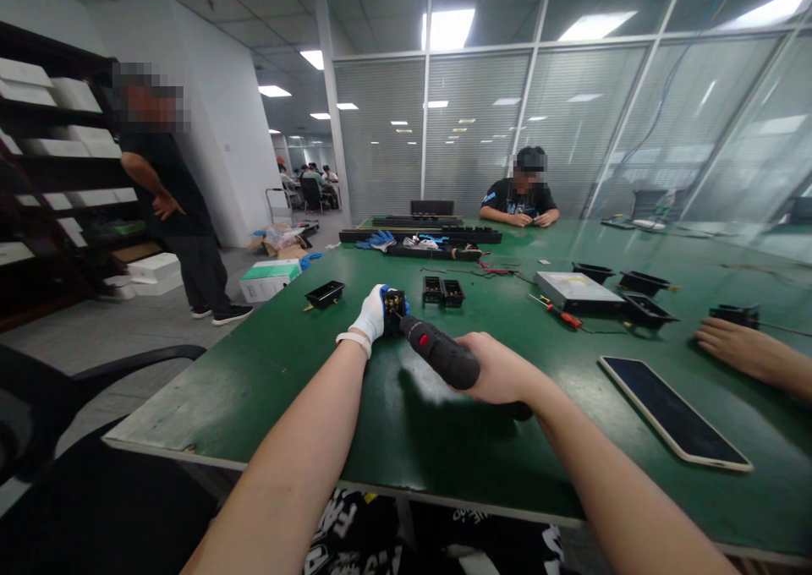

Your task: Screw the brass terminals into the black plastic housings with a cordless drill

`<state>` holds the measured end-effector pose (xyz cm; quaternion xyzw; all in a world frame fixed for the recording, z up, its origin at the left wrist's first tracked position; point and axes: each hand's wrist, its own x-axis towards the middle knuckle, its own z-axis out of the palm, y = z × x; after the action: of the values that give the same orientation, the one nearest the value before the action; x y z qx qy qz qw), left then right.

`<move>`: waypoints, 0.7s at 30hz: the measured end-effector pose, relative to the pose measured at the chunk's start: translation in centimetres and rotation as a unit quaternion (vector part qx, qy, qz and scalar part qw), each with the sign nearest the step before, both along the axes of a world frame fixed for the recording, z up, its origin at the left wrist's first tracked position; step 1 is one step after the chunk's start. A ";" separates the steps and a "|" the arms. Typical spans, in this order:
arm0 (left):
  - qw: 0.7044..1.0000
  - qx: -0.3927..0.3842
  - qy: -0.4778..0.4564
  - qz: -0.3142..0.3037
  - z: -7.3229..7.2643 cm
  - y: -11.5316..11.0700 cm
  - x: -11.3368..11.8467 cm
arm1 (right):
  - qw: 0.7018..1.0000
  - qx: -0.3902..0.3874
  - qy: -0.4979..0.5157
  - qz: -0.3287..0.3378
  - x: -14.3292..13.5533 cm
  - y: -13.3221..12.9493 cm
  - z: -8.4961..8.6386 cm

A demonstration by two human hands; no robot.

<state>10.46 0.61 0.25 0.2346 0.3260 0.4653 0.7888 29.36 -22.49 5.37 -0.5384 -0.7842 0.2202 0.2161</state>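
My left hand (371, 314), in a white and blue work glove, grips a small black box-shaped part (394, 313) with brass-coloured pieces inside. In my bare right hand (495, 368) is a black cordless screwdriver (441, 351) with a red button. Its bit points left into the open face of the part; whether it sits on a screw is too small to tell. Just beyond stand two similar black parts (442, 291) side by side. A black tray-like housing (325, 294) lies to the left of my gloved hand.
A phone (676, 410) lies to the right, near a co-worker's hand (736, 347). Behind it are a red-handled screwdriver (562, 313), a silver box (577, 292) and several black housings (647, 309). Long black strips (419, 235) and gloves (381, 241) lie at the back. Another person (520, 194) sits across the green table (254, 397).
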 end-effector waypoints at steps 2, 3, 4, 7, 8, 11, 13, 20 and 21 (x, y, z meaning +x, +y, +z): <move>1.000 -0.002 0.011 0.000 0.0 0.0 0.0 | 1.000 -0.001 0.003 0.001 0.0 0.0 0.0; 1.000 -0.003 0.015 -0.001 0.0 0.0 0.0 | 1.000 -0.001 0.004 0.001 0.0 0.0 0.0; 1.000 -0.003 0.015 -0.001 0.0 0.0 0.0 | 1.000 -0.001 0.006 0.001 -0.1 0.0 0.0; 1.000 -0.006 0.006 -0.003 0.0 0.0 0.0 | 1.000 -0.004 0.005 -0.002 -0.1 0.0 0.1; 1.000 -0.007 0.003 -0.003 0.0 0.1 0.0 | 1.000 -0.004 0.003 -0.003 -0.1 0.0 0.1; 1.000 -0.002 0.006 -0.005 -0.1 0.2 0.1 | 1.000 -0.002 -0.001 -0.006 0.0 0.0 0.0; 1.000 0.008 0.015 -0.006 -0.1 0.2 0.1 | 1.000 -0.002 -0.001 -0.008 0.0 0.0 0.0; 0.999 0.015 0.024 -0.015 0.3 -0.2 0.0 | 1.000 -0.013 0.026 -0.005 -0.3 -0.2 0.3; 1.000 0.008 0.023 -0.012 0.3 -0.3 0.0 | 1.000 -0.015 0.027 -0.007 -0.4 -0.2 0.4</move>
<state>10.43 0.34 0.57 0.2554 0.3370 0.4530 0.7848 29.01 -22.73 5.72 -0.5407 -0.7710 0.2447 0.2310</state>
